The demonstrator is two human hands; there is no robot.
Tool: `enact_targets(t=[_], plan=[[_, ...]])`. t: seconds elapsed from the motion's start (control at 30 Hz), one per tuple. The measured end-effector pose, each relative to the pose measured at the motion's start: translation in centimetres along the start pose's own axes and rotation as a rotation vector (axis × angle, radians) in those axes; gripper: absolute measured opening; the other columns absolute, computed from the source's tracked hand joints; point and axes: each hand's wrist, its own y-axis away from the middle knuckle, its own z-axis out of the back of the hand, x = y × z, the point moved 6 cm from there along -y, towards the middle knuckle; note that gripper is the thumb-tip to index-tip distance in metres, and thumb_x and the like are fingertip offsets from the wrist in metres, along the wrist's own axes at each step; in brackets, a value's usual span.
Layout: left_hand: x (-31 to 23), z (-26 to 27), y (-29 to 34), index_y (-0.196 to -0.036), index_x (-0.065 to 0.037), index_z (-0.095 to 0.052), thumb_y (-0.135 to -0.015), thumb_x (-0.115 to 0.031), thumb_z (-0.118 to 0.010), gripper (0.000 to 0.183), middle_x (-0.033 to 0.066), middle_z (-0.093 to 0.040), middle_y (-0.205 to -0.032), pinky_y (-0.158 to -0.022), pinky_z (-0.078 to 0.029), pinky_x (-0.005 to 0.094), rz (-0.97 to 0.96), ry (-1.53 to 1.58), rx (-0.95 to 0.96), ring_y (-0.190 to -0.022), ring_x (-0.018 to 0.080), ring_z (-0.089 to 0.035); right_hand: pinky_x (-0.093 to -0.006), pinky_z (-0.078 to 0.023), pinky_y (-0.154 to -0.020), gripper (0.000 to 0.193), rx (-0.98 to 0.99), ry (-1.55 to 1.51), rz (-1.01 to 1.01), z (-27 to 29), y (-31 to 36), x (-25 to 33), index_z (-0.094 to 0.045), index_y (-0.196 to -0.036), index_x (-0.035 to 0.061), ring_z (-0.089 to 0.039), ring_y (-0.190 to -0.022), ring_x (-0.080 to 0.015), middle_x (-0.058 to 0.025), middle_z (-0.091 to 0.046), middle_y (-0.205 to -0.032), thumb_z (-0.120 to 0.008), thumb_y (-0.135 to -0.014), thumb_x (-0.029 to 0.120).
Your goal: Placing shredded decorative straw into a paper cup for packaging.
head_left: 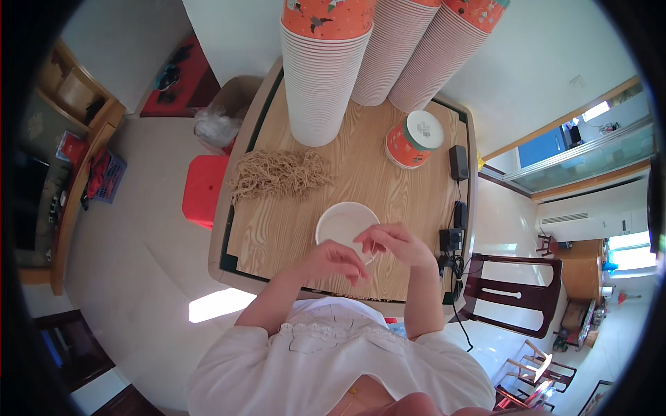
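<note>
A white paper tub (pixel 345 220) stands upright with its mouth towards me, near the table's front edge. My left hand (pixel 336 262) is over its near rim, the fingers curled down and pressed together. From the right, my right hand (pixel 397 243) reaches over the rim, closed in a pinch of thumb and forefinger. Something thin and pale shows by the right fingertips, too small to name. Whatever the left fingers hold, if anything, is hidden. Beyond the tub to the left lies a loose heap of tan, crinkled strands (pixel 281 175).
Tall stacks of nested paper tubs (pixel 322 83) stand at the table's far side. An orange lidded tub (pixel 414 142) is at the far right. Black power adapters (pixel 451 240) and cables line the right edge. A red stool (pixel 200 188) and a dark wooden chair (pixel 513 295) flank the table.
</note>
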Motion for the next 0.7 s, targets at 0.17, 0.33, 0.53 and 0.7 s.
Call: enact_targets(t=[0.17, 0.33, 0.53, 0.7], plan=[[0.8, 8.6, 0.1, -0.091, -0.003, -0.058, -0.071, -0.007, -0.062, 0.021, 0.0065, -0.060, -0.081, -0.065, -0.047, 0.0317, -0.217, -0.858, -0.968, -0.069, 0.0194, -0.058, -0.0293, -0.043, -0.066, 0.021, -0.301, 0.554, 0.012, 2.9, -2.2, -4.8, -0.062, -0.094, 0.0055, -0.055, -0.072, -0.0193, -0.0100, -0.059, -0.082, -0.046, -0.086, 0.016], [3.7, 12.0, 0.8, -0.093, -0.007, -0.060, -0.067, -0.011, -0.062, 0.026, 0.0105, -0.059, -0.077, -0.069, -0.046, 0.0385, 0.065, -1.265, -0.955, -0.077, 0.0304, -0.057, -0.0332, -0.044, -0.071, 0.021, -0.146, 0.635, 0.065, -0.2, -2.6, -5.7, -0.064, -0.092, 0.0094, -0.056, -0.079, -0.0254, -0.0110, -0.058, -0.084, -0.050, -0.084, 0.023], [3.7, 12.6, -0.9, -0.093, -0.007, -0.059, -0.074, -0.013, -0.058, 0.021, 0.0119, -0.060, -0.083, -0.069, -0.047, 0.0358, 0.117, -1.282, -0.845, -0.077, 0.0266, -0.058, -0.0332, -0.044, -0.072, 0.019, 0.269, 0.284, -0.011, -3.8, -2.1, -4.1, -0.063, -0.096, 0.0101, -0.055, -0.084, -0.0259, -0.0113, -0.058, -0.088, -0.051, -0.084, 0.020], [1.3, 9.3, -2.3, -0.101, -0.004, -0.056, -0.086, -0.011, -0.046, 0.019, 0.0060, -0.059, -0.083, -0.068, -0.046, 0.0268, -0.300, -0.257, -0.712, -0.076, 0.0152, -0.057, -0.0321, -0.043, -0.079, 0.023, -0.363, 0.589, 0.298, -1.0, -2.5, -3.6, -0.059, -0.105, 0.0065, -0.053, -0.094, -0.0236, -0.0141, -0.051, -0.108, -0.048, -0.087, 0.015]])
